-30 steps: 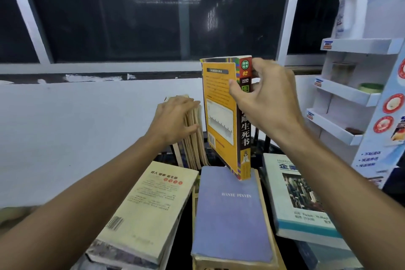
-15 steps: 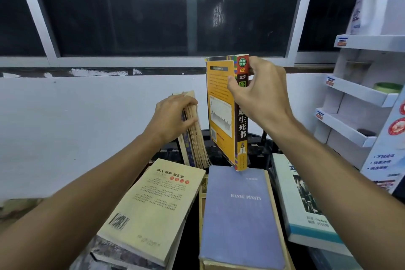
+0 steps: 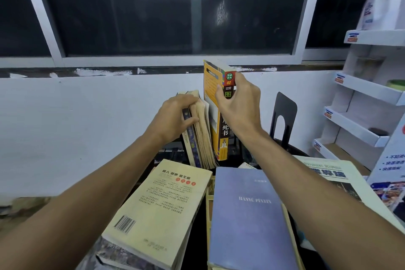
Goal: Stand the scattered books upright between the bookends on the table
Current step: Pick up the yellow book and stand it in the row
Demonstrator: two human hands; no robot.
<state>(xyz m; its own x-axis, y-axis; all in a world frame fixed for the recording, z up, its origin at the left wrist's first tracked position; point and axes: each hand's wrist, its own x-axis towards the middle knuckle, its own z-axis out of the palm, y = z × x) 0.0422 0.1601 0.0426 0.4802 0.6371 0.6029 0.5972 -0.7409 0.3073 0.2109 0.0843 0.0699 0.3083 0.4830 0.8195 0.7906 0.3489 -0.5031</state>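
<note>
Since the worn standing books (image 3: 200,138) would likely slump unsupported, the left hand (image 3: 175,116) is gripping their tops, fingers curled over them — while the right hand (image 3: 238,107) is pinching the yellow book (image 3: 210,94) upright just beside them, between them and the black bookend (image 3: 285,109)

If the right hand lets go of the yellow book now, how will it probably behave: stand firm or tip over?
Probably it would tip: the yellow book is tall and narrow, and a gap separates it from the black bookend. It seems stiff: gripped near its top by the right hand, it shows no bending.
</note>
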